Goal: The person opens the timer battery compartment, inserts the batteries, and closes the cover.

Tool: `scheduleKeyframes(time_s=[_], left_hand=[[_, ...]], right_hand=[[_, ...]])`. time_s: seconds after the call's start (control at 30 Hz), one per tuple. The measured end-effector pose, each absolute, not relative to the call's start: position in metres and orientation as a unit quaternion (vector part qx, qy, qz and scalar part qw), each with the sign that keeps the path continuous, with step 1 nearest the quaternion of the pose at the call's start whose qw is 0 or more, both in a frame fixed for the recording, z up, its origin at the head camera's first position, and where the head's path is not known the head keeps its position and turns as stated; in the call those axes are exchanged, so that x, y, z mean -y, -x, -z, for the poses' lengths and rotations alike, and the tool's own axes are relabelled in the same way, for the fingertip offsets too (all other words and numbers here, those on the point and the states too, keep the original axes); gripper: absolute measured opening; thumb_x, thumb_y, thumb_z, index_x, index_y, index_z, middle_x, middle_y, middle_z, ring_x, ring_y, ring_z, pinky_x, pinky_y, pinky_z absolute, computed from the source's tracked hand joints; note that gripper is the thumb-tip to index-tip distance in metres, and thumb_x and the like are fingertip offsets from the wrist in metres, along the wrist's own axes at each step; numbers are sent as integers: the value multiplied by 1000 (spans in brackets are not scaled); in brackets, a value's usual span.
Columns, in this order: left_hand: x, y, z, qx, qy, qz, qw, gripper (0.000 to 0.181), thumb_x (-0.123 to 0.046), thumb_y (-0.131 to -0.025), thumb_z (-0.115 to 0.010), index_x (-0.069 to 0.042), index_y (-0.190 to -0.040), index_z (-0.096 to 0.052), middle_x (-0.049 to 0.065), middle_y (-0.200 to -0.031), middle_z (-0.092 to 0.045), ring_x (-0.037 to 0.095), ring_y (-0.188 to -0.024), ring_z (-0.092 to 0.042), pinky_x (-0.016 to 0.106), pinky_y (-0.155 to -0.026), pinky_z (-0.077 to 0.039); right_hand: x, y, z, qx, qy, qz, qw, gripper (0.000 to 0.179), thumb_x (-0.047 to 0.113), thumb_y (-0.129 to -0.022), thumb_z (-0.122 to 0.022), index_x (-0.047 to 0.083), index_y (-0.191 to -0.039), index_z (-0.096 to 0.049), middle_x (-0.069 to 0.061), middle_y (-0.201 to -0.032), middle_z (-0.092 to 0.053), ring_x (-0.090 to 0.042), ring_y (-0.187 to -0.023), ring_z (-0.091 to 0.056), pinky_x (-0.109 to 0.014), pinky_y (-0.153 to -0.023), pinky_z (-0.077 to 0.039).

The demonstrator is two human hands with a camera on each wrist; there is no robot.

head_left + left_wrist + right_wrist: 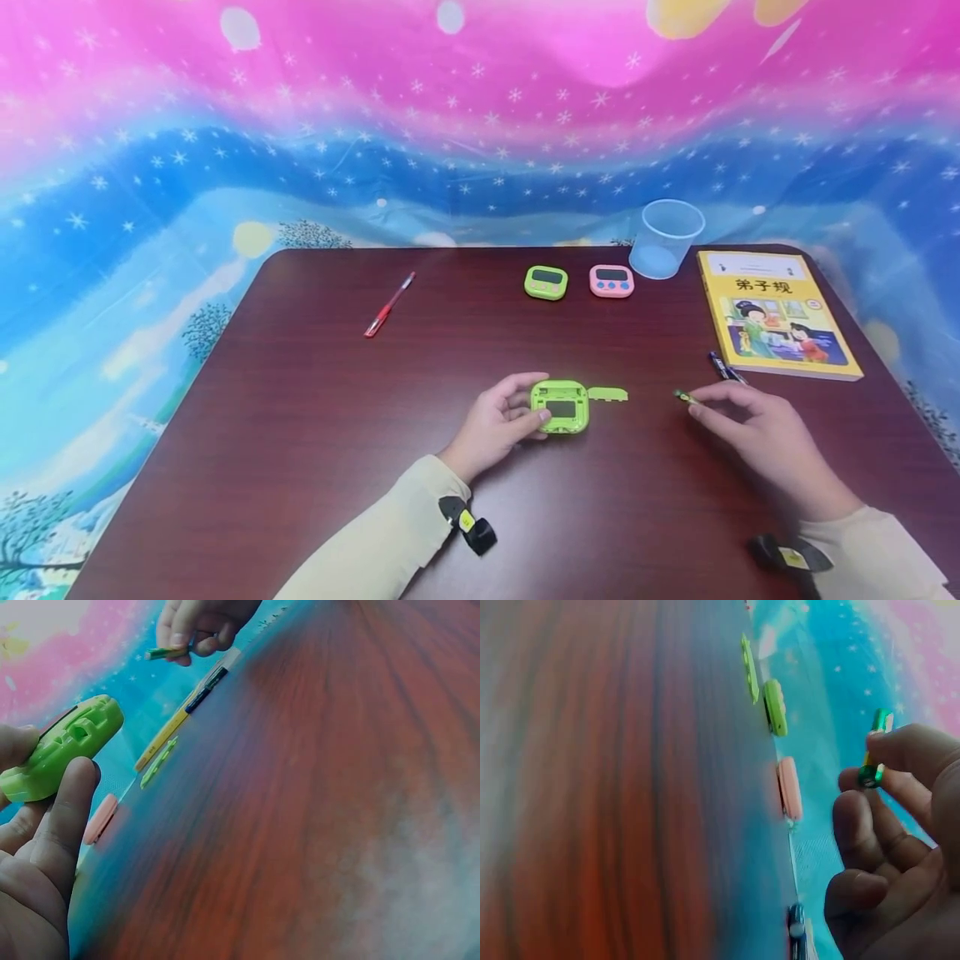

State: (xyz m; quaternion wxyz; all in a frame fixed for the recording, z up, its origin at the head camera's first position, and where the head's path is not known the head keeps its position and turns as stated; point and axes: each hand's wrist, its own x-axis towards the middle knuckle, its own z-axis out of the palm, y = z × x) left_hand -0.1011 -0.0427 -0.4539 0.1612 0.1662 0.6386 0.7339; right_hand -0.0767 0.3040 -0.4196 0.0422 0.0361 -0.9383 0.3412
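Observation:
My left hand (pixel 498 421) holds a lime-green digital timer (pixel 573 422), its back facing up and the battery compartment uncovered. The thumb lies over the timer's near left part, and other fingers are partly hidden behind it. Just right of the timer, its green battery cover (pixel 607 394) lies on the table. Between thumb and fingertips, my right hand (pixel 765 433) pinches a small green and yellow battery (pixel 880 742), raised off the table to the right of the cover.
At the back stand a green timer (pixel 546 283), a pink timer (pixel 611 282) and a clear plastic cup (pixel 656 254). A yellow book (pixel 780 367) lies at the right, dark blue pens (pixel 722 367) beside its near corner. A red pen (pixel 390 306) rests at the left on the brown table (pixel 300 400).

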Motion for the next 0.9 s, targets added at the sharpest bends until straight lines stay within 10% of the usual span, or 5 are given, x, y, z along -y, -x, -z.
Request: scheduleKeyframes(time_s=[0.9], left_hand=[[42,102,453,-625,-163,-742,178,53,5,-94,-64,3,-143,-46,34,-120,-60,14,-87,-69,40,-77,-63]], right_hand=[[-214,92,418,895,-152,-412,78,17,19,-89,-79,29,-103,-77,17,-98,-68,-6,-93,-61,-19,-80,-50]])
